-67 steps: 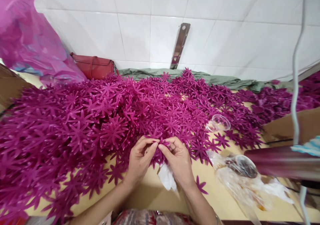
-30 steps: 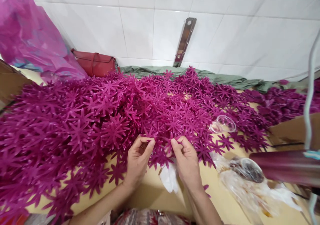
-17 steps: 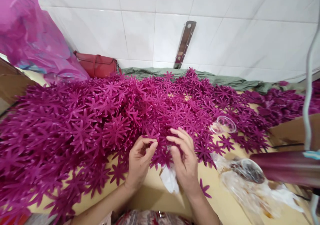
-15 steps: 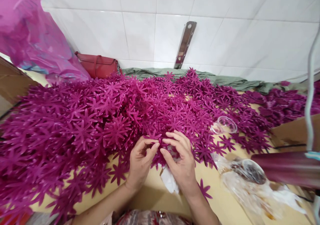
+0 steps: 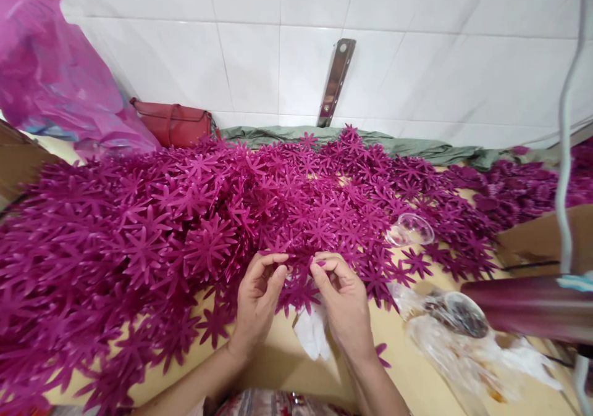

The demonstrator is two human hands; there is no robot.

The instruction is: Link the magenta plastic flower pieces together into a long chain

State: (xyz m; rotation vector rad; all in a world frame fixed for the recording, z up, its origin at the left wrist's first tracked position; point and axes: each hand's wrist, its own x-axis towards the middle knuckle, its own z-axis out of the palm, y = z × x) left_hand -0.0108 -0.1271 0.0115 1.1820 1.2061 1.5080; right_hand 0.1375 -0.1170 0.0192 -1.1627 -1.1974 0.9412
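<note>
A large heap of magenta star-shaped flower cut-outs covers most of the yellowish table. My left hand and my right hand sit at the heap's near edge, fingers curled in pinches. Between them they hold a small stack of magenta flowers. A crumpled white paper piece lies just under my right hand. One loose flower lies by my right wrist.
A clear plastic cup lies on its side to the right. A clear plastic bag with a dark-filled cup sits further right, by a dark maroon bar. A red bag, a pink plastic bag and a green cloth line the tiled wall.
My right hand's fingers, spread over the flowers half a second ago, have curled into a pinch beside the left hand. The hands have drawn slightly apart on the small stack.
</note>
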